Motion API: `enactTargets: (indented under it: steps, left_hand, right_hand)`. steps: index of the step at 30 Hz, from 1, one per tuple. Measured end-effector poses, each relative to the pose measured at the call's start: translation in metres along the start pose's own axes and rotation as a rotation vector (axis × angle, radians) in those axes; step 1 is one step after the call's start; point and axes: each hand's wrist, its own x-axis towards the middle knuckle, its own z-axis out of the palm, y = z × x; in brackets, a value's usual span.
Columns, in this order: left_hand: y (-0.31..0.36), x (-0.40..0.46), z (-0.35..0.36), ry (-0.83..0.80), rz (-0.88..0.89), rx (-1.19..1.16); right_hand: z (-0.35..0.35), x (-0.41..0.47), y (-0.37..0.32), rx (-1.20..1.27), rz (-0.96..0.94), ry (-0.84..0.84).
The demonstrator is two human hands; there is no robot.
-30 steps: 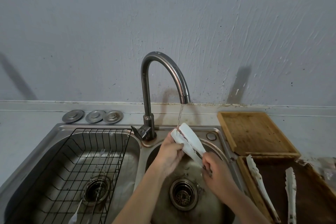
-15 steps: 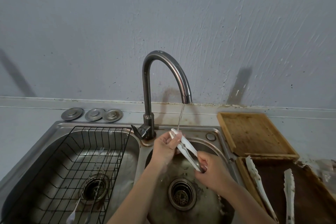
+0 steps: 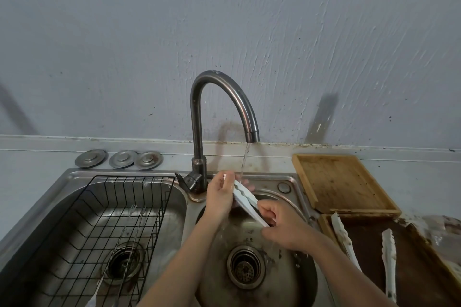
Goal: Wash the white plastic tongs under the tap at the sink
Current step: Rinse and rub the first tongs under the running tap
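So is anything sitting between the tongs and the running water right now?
Nothing visible does. The white tongs are gripped by the left hand and right hand over the right basin, and the tap's stream falls unobstructed onto their upper end.

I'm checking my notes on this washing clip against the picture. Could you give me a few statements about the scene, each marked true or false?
1. Water is running from the tap. True.
2. The left hand and the right hand both hold the white tongs. True.
3. The tongs are held over the left basin. False: they are over the right basin, above its drain.
4. A black wire rack sits in the left basin. True.
5. The wooden tray to the right of the sink holds two white utensils. False: it shows nothing in it; the two white utensils lie on the dark tray nearer the camera.
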Motion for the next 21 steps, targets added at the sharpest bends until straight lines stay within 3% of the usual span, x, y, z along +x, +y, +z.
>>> enactTargets:
  steps: [4,9,12,15,17,21]
  left_hand:
    - [-0.013,0.003,-0.015,0.058,-0.068,0.332]
    - [-0.031,0.01,-0.019,0.238,-0.31,0.073]
    - [-0.042,0.01,-0.03,0.306,-0.497,-0.194]
    - [-0.048,0.005,-0.03,0.389,-0.638,-0.501]
    - [-0.049,-0.001,-0.022,0.429,-0.687,-0.645]
    - [-0.054,-0.008,-0.015,0.504,-0.806,-0.841]
  right_hand:
    - [-0.007,0.004,-0.001,-0.036,0.031,-0.151]
    - [-0.013,0.008,-0.007,-0.178,0.069,-0.243]
    - [-0.031,0.006,-0.013,-0.08,0.076,-0.122]
    - [-0.04,0.012,-0.025,0.192,-0.03,0.134]
    - [-0.035,0.022,-0.033,0.191,-0.085,0.257]
    - [-0.017,0.041,-0.045,0.305,-0.107,0.353]
